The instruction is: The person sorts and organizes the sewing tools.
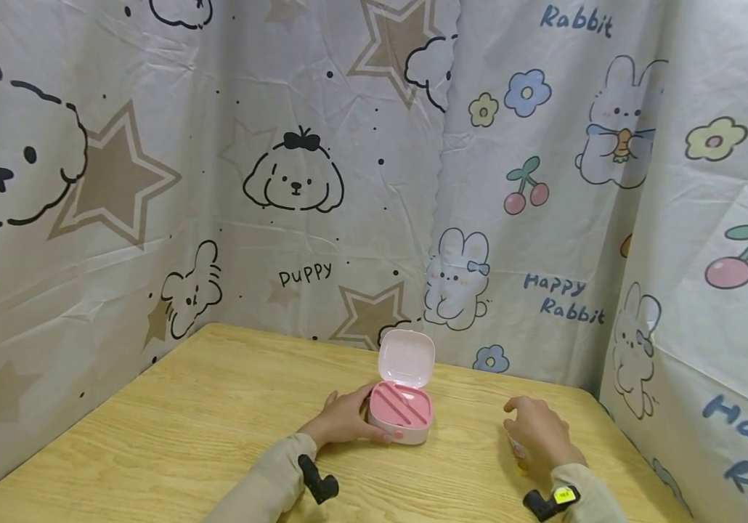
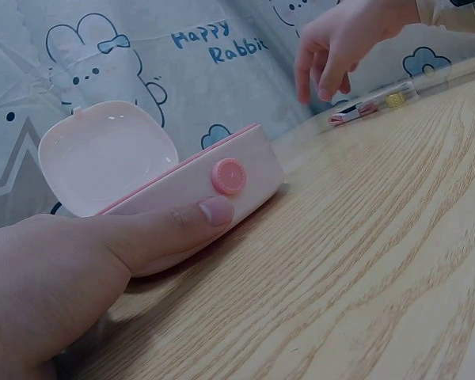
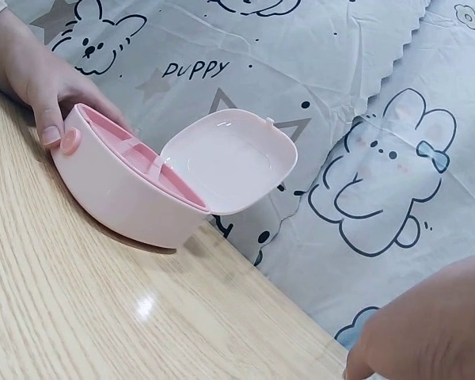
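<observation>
A small pink box (image 1: 417, 434) stands on the table with its hinged lid (image 1: 407, 357) raised at the back. Inside sits a darker pink insert (image 1: 383, 404) with a long diagonal groove, and a round pink button (image 2: 229, 176) marks the front wall. My left hand (image 1: 343, 418) grips the box's left side, the thumb lying along the front below the button. Off to the right, my right hand (image 1: 536, 427) hovers with loosely bent fingers and holds nothing. Beneath it lies a slim pink-and-white item (image 2: 354, 115) with a yellow part (image 2: 395, 100), partly covered by that hand in the head view.
The wooden table (image 1: 217, 407) reaches back to a printed curtain (image 1: 361, 240) with puppies, stars and rabbits. More of the curtain hangs along the left and right sides. A black wrist mount (image 1: 316, 479) sits on each sleeve.
</observation>
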